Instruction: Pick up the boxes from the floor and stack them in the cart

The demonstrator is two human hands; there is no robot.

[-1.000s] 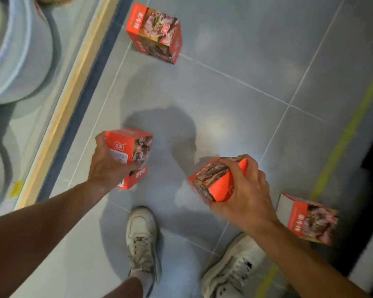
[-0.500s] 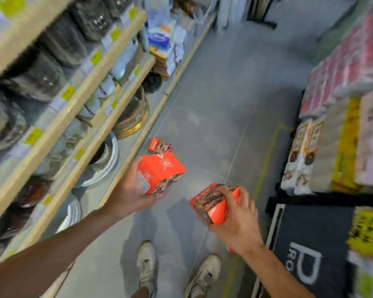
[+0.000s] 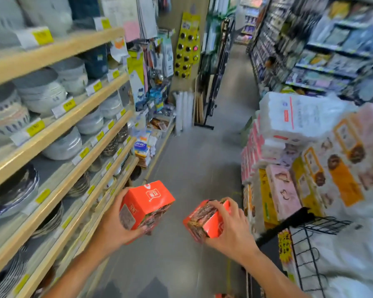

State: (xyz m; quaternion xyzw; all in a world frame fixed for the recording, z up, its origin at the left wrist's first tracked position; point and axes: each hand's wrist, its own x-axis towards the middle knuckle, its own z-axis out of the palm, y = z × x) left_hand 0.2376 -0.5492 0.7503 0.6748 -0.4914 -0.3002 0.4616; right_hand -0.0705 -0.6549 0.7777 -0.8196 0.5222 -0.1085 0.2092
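Head view, item 1: small orange-red printed cardboard box (image 3: 146, 204), carried in left hand (image 3: 114, 222); fingers wrapped under the lower front corner, thumb up along the left side face, grip closed round the carton. Held in the air over the grey aisle floor (image 3: 194, 168), upright and slightly tilted, top panel with white logo facing up.

Head view, item 2: second orange-red cardboard box with a food photograph on its face (image 3: 206, 220), clasped from above and right by right hand (image 3: 228, 226); fingers draped over the top edge, fingertips curled onto the near face. Tipped onto a corner, well apart from item 1, level with it and to its right.

Handling, judged: light, since each rides in one hand; stiff thin card, likely to dent at corners if squeezed; glossy print perhaps a little slick. Best taken across two opposite flat faces, palm behind, not by the flaps.

Destination: black wire cart (image 3: 310, 244) just right of and below the right hand, partly out of frame.

Surroundings: wooden shelving with stacked ceramic bowls (image 3: 52, 130) to the left of the left hand; stacked packs of tissue goods (image 3: 299, 136) beyond the right hand.

Change against the frame half a second back: both boxes gripped as before; feet and further floor box no longer in shot, view raised along the aisle; cart now visible
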